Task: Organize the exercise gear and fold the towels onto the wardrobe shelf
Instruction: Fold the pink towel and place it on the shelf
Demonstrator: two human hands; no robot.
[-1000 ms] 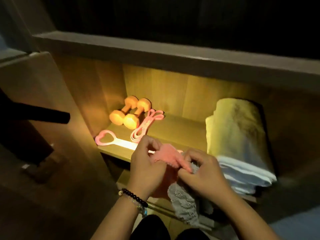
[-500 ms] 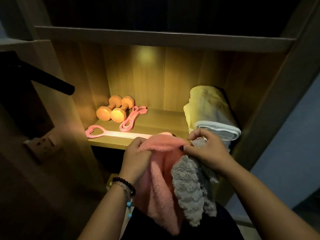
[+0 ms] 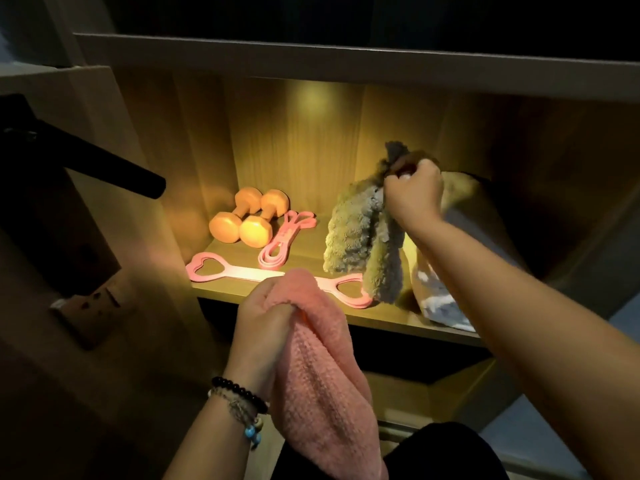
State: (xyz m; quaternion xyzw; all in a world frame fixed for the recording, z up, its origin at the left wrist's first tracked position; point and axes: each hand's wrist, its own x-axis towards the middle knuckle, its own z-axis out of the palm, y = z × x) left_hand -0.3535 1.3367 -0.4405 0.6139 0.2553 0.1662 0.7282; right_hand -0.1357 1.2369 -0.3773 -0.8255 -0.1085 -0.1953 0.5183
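Note:
My left hand [image 3: 265, 317] grips the top of a pink towel [image 3: 322, 393] that hangs down in front of the lit wardrobe shelf [image 3: 311, 301]. My right hand [image 3: 414, 194] holds a fluffy grey towel [image 3: 360, 237] by one corner, raised over the shelf so it dangles to the board. Behind my right arm lies a folded white towel [image 3: 436, 299], mostly hidden. At the shelf's back left sit two orange dumbbells [image 3: 247, 220]. Beside them lies a coiled pink resistance band [image 3: 287, 237]. A pink pull strap with heart-shaped handles [image 3: 214, 270] runs along the front edge.
A black door handle [image 3: 104, 168] juts in from the left, with a wall socket [image 3: 90, 306] below it. A shelf board [image 3: 346, 60] caps the compartment above. A dark lower compartment [image 3: 415, 362] opens beneath the shelf.
My hands have parted: the right lifted the grey towel up over the shelf, while the left kept the pink towel low at the shelf's front.

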